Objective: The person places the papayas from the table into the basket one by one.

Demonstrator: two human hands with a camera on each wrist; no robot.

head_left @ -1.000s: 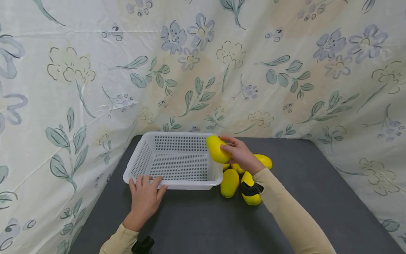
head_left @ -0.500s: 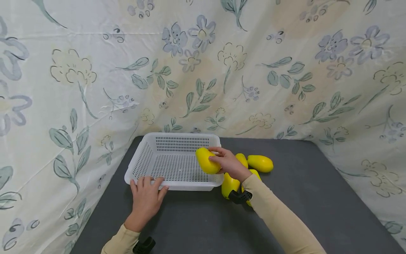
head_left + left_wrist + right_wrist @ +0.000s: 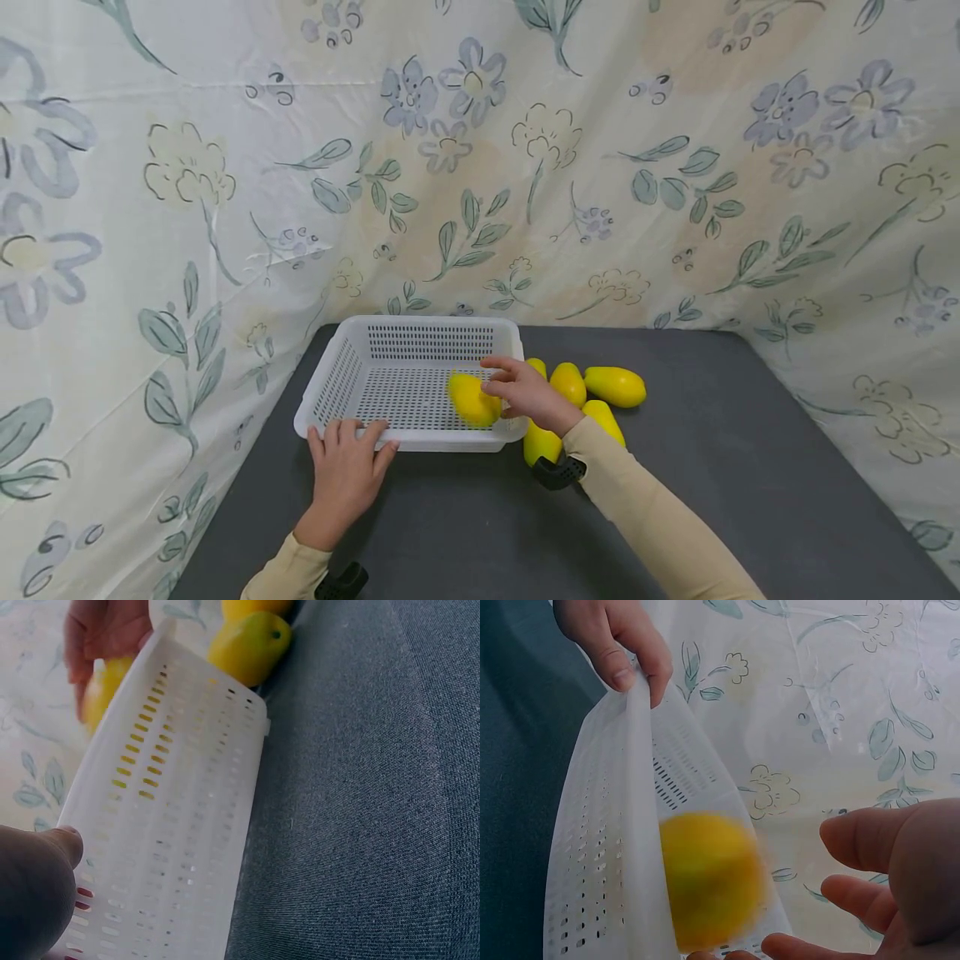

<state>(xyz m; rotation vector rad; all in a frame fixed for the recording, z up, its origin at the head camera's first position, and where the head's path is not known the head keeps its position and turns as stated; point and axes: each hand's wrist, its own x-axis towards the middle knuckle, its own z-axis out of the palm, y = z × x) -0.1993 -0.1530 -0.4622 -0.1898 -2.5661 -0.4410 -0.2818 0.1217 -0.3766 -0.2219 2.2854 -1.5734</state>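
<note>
My left hand (image 3: 343,471) holds the front rim of a white perforated plastic basket (image 3: 442,437) near its left corner. In the right wrist view the thumb lies outside that rim and the fingers reach over it. A yellow mango (image 3: 472,402) is inside the right end of the basket, blurred in the right wrist view. Close beside the mango, my right hand (image 3: 536,396) hovers over the basket's right side. Its fingers (image 3: 859,900) are spread and apart from the fruit in the right wrist view.
Several more mangoes (image 3: 615,386) lie on the dark grey table (image 3: 450,517) just right of the basket, partly hidden by the right hand and forearm. A floral cloth (image 3: 480,167) hangs behind the table and along both sides.
My right hand has carried the mango left and down from above the basket's right rim into the basket, then let it go. The left hand has stayed on the rim.
</note>
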